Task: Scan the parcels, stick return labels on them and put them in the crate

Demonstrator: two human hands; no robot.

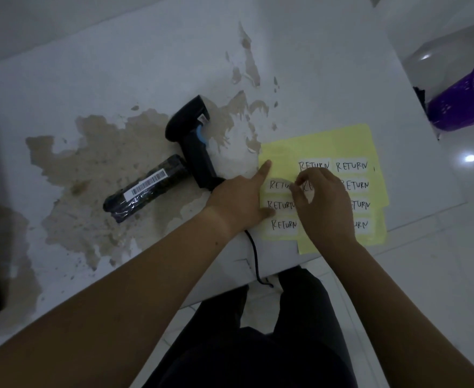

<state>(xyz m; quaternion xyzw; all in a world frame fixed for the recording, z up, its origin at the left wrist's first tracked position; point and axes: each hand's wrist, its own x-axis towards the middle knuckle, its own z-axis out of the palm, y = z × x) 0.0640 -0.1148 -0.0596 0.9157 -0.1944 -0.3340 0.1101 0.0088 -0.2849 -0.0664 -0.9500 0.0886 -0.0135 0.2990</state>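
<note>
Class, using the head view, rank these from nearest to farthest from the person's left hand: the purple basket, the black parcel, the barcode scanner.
From the left hand:
1. Scanner: just beyond the hand, its handle base next to the knuckles.
2. Parcel: farther left, lying on the stained table.
3. Basket: far right, off the table on the floor.

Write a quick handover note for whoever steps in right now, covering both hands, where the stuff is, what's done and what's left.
Left hand: flat on the yellow label sheet, pinning it down, forefinger stretched out.
Right hand: fingertips pinching the edge of a RETURN label and peeling it up; it is partly lifted.
Black wrapped parcel: on the table, barcode up, no return label visible on it.
Scanner: lying beside the parcel.
Purple crate: on the floor, off to the right.
Left: finish peeling, stick the label on the parcel, put it in the crate. Whether it was scanned cannot be told.
</note>
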